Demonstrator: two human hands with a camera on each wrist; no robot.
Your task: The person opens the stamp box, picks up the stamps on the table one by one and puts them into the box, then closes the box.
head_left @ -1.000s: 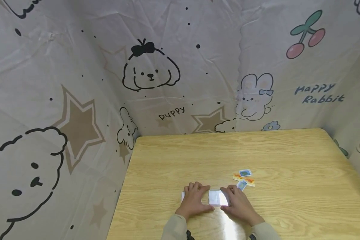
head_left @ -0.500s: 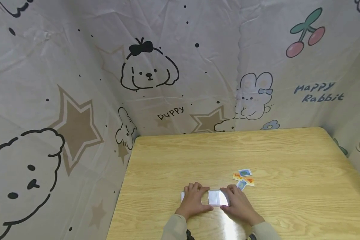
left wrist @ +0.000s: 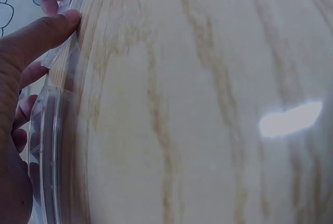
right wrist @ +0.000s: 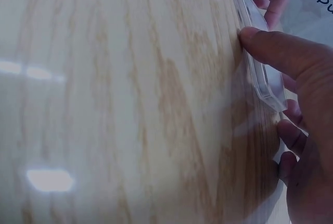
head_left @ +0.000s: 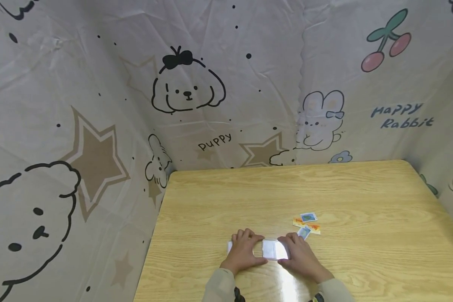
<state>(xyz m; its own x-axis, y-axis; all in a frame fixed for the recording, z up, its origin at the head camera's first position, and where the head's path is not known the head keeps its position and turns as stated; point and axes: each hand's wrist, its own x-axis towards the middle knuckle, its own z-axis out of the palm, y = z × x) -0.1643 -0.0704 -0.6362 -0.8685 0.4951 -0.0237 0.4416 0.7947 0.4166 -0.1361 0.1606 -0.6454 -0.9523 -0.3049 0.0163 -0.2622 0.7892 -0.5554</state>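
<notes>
A flat, clear plastic case (head_left: pixel 270 250) lies on the table between both hands, its right end bright with glare. My left hand (head_left: pixel 244 249) holds its left end, thumb at the near corner and a fingertip at the far one. My right hand (head_left: pixel 301 256) pinches the right part across its width; in the right wrist view the right thumb (right wrist: pixel 276 47) presses the case's near edge (right wrist: pixel 263 81). A second clear plastic piece (left wrist: pixel 49 151) sits under the left palm and fingers, and its white edge (head_left: pixel 229 246) shows left of that hand. Most of it is hidden.
Beyond the right hand lie a small blue-green card (head_left: pixel 308 217), another blue card (head_left: pixel 303 233) and an orange-yellow strip (head_left: pixel 315 229), partly overlapping. The wooden table (head_left: pixel 226 201) meets a printed cloth (head_left: pixel 226 84) at the back and left.
The hands and the case stay nearly in place. The head view has shifted very slightly.
</notes>
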